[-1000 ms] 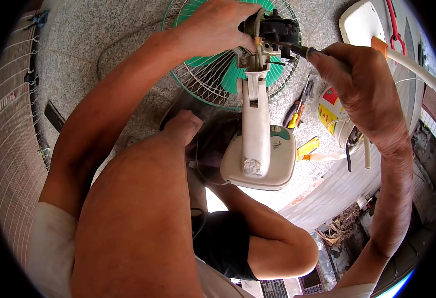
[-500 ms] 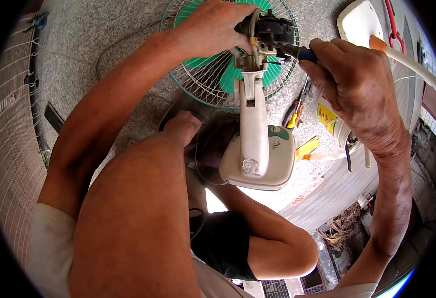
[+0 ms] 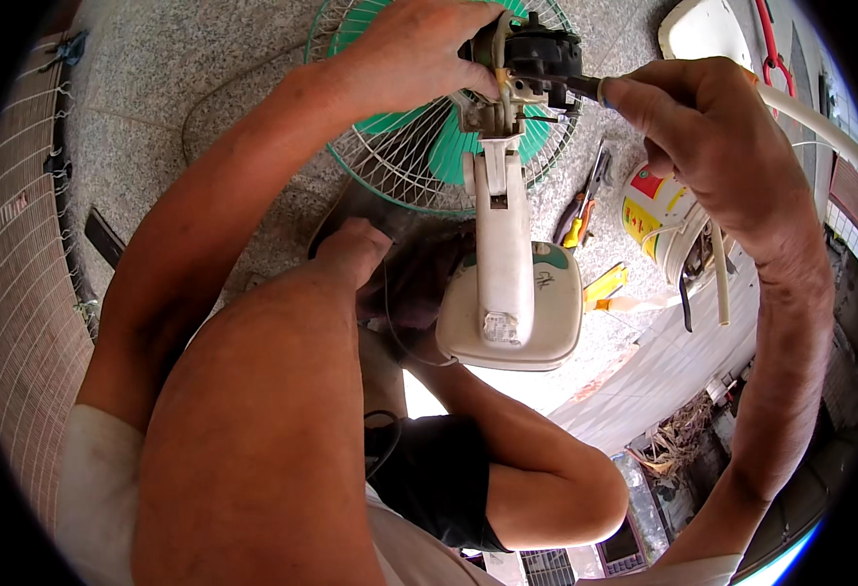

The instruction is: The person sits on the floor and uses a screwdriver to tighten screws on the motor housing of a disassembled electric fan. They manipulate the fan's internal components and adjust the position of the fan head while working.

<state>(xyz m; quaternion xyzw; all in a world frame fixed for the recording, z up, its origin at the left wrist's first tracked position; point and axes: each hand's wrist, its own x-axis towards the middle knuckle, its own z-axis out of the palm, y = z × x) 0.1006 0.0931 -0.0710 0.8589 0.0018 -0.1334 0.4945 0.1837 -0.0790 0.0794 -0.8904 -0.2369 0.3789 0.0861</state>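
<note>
An electric fan lies with its wire guard (image 3: pixel 404 166) and green blades (image 3: pixel 455 151) face down on the floor. Its off-white neck (image 3: pixel 503 244) and base (image 3: pixel 463 327) point toward me. My left hand (image 3: pixel 414 59) is closed around the side of the exposed black motor (image 3: pixel 543 59), thumb near its metal bracket. From the right, my right hand (image 3: pixel 727 132) grips a screwdriver (image 3: pixel 585 88); its dark shaft reaches the motor's bracket, while the fingers cover most of the handle. Whether the tip sits in a screw is too small to tell.
Right of the fan lie pliers and screwdrivers (image 3: pixel 582 220), a yellow cutter (image 3: pixel 605 285) and a white-and-yellow bucket (image 3: pixel 648 220) holding odds and ends. A white panel (image 3: pixel 707 34) and red-handled tool (image 3: pixel 769 49) are farther back. A dark phone-like slab (image 3: pixel 105 237) lies left.
My right hand has turned and shifted slightly right and up, hiding the screwdriver's blue handle. My left hand keeps its hold on the motor.
</note>
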